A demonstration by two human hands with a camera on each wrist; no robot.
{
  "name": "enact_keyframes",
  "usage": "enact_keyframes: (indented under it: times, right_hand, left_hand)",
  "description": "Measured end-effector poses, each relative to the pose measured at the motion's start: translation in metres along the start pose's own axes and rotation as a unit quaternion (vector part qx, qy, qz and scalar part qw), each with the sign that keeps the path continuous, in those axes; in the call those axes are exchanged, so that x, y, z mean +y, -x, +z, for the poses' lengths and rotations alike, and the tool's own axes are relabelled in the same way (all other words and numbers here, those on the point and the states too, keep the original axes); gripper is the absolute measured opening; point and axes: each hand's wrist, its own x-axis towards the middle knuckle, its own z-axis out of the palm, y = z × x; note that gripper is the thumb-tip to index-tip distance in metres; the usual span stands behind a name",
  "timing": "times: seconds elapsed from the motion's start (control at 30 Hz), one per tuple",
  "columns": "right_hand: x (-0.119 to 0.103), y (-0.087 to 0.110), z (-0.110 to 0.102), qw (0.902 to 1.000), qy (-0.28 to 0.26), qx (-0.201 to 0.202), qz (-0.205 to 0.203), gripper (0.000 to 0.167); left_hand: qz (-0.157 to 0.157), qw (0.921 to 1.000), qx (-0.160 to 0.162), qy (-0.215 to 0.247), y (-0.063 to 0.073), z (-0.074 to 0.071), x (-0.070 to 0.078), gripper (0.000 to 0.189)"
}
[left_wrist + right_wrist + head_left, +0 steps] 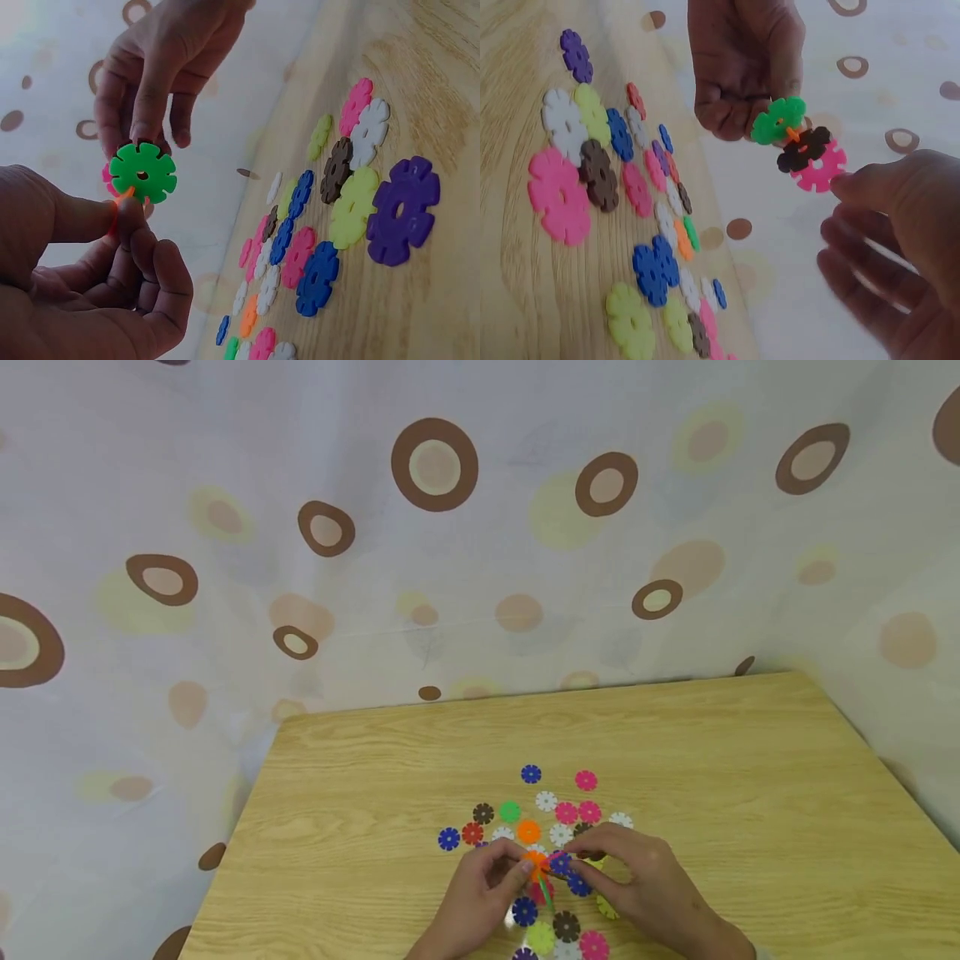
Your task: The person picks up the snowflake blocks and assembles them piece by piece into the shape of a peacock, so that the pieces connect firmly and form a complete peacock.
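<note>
My left hand [504,875] pinches a small cluster of snowflake discs [799,142] by its orange disc [120,206], a little above the table. The cluster has a green disc [142,172], a brown disc [804,148] and a pink disc [821,169] slotted together. My right hand [600,870] reaches in from the right with its fingers loosely extended. One fingertip [847,184] touches the rim of the pink disc, and the thumb stays apart from it. Many loose discs [551,822] in blue, pink, white, yellow, brown and purple lie flat on the wooden table [750,760] under and beyond my hands.
A purple disc [401,214] and a yellow-green disc [352,206] lie nearest me on the table. A spotted curtain [435,527] hangs close behind the table and along both its sides. Bare wood shows to the left and right of the scattered discs.
</note>
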Motion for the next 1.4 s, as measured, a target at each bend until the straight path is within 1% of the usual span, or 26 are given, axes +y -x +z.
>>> enact_keyframes:
  times: [0.07, 0.1, 0.13, 0.17, 0.2, 0.27, 0.3, 0.33, 0.4, 0.43, 0.47, 0.53, 0.63, 0.73, 0.77, 0.87, 0.93, 1.0, 1.07, 1.1, 1.17, 1.23, 1.3, 1.4]
  right_hand:
    - [0.002, 0.004, -0.003, 0.9984, 0.005, -0.030, 0.048, 0.043]
    - [0.004, 0.006, -0.005, 0.9954, 0.008, -0.056, 0.078, 0.040]
    - [0.007, 0.009, -0.007, 0.9904, 0.013, -0.087, 0.106, 0.036]
    - [0.010, 0.012, -0.008, 0.9829, 0.017, -0.123, 0.136, 0.032]
    - [0.014, 0.015, -0.009, 0.9729, 0.022, -0.161, 0.165, 0.031]
    - [0.020, 0.021, -0.011, 0.9482, 0.035, -0.231, 0.215, 0.032]
    - [0.023, 0.024, -0.011, 0.9362, 0.040, -0.258, 0.236, 0.032]
    - [0.025, 0.025, -0.010, 0.9268, 0.041, -0.275, 0.253, 0.033]
    - [0.028, 0.027, -0.010, 0.9142, 0.030, -0.286, 0.286, 0.032]
    - [0.029, 0.027, -0.009, 0.9111, 0.023, -0.285, 0.297, 0.030]
    - [0.029, 0.027, -0.009, 0.9093, 0.013, -0.282, 0.306, 0.029]
    - [0.031, 0.028, -0.010, 0.9102, -0.010, -0.271, 0.313, 0.027]
    - [0.033, 0.030, -0.010, 0.9066, -0.040, -0.259, 0.331, 0.028]
    - [0.033, 0.031, -0.011, 0.9071, -0.055, -0.246, 0.337, 0.023]
    - [0.032, 0.032, -0.012, 0.9089, -0.057, -0.242, 0.335, 0.020]
    - [0.026, 0.033, -0.014, 0.9212, -0.056, -0.211, 0.322, 0.012]
    - [0.020, 0.031, -0.017, 0.9337, -0.050, -0.172, 0.310, 0.009]
    - [0.015, 0.027, -0.020, 0.9525, -0.041, -0.118, 0.278, 0.011]
    - [0.010, 0.020, -0.022, 0.9717, -0.034, -0.063, 0.225, 0.019]
    - [0.008, 0.017, -0.023, 0.9794, -0.031, -0.040, 0.196, 0.023]
    - [0.005, 0.010, -0.025, 0.9887, -0.035, -0.013, 0.145, 0.029]
    - [0.002, 0.003, -0.026, 0.9925, -0.052, -0.009, 0.110, 0.032]
    - [-0.001, -0.002, -0.025, 0.9929, -0.069, -0.017, 0.095, 0.032]
    - [-0.003, -0.006, -0.021, 0.9923, -0.083, -0.028, 0.087, 0.034]
  left_hand:
    - [-0.005, 0.9999, 0.015, 0.001, 0.000, -0.001, -0.001, 0.015]
    - [-0.006, 0.9998, 0.021, 0.002, 0.000, -0.002, -0.001, 0.015]
    - [-0.007, 0.9996, 0.027, 0.002, 0.000, -0.002, -0.001, 0.015]
    - [-0.007, 0.9995, 0.032, 0.001, 0.000, -0.003, -0.001, 0.015]
    - [-0.007, 0.9994, 0.035, 0.000, 0.000, -0.003, -0.001, 0.016]
    - [-0.006, 0.9993, 0.037, 0.001, 0.000, -0.004, -0.001, 0.017]
    - [-0.007, 0.9993, 0.038, 0.003, -0.001, -0.004, -0.001, 0.018]
    - [-0.007, 0.9993, 0.038, 0.005, -0.001, -0.004, -0.001, 0.018]
    - [-0.008, 0.9992, 0.037, 0.009, -0.002, -0.004, -0.001, 0.018]
    - [-0.009, 0.9992, 0.037, 0.010, -0.002, -0.005, -0.001, 0.018]
    - [-0.010, 0.9992, 0.036, 0.013, -0.002, -0.005, -0.001, 0.018]
    - [-0.011, 0.9992, 0.035, 0.017, -0.002, -0.005, -0.001, 0.018]
    - [-0.013, 0.9991, 0.032, 0.023, -0.001, -0.006, 0.000, 0.018]
    - [-0.014, 0.9992, 0.029, 0.023, -0.001, -0.006, 0.001, 0.018]
    - [-0.014, 0.9992, 0.028, 0.023, -0.001, -0.006, 0.001, 0.019]
    - [-0.016, 0.9992, 0.029, 0.025, -0.002, -0.006, 0.002, 0.019]
    - [-0.017, 0.9991, 0.028, 0.027, -0.002, -0.005, 0.002, 0.019]
    - [-0.020, 0.9990, 0.028, 0.030, -0.001, -0.005, 0.001, 0.019]
    - [-0.022, 0.9989, 0.025, 0.031, -0.001, -0.004, 0.001, 0.019]
    - [-0.021, 0.9991, 0.023, 0.028, -0.001, -0.004, 0.001, 0.019]
    - [-0.019, 0.9994, 0.018, 0.021, -0.001, -0.003, 0.000, 0.019]
    - [-0.011, 0.9999, 0.008, 0.009, -0.001, -0.002, 0.000, 0.019]
    - [0.000, 1.0000, -0.001, -0.006, 0.000, -0.001, 0.001, 0.019]
    - [0.010, 0.9997, -0.016, -0.015, 0.001, 0.001, 0.003, 0.020]
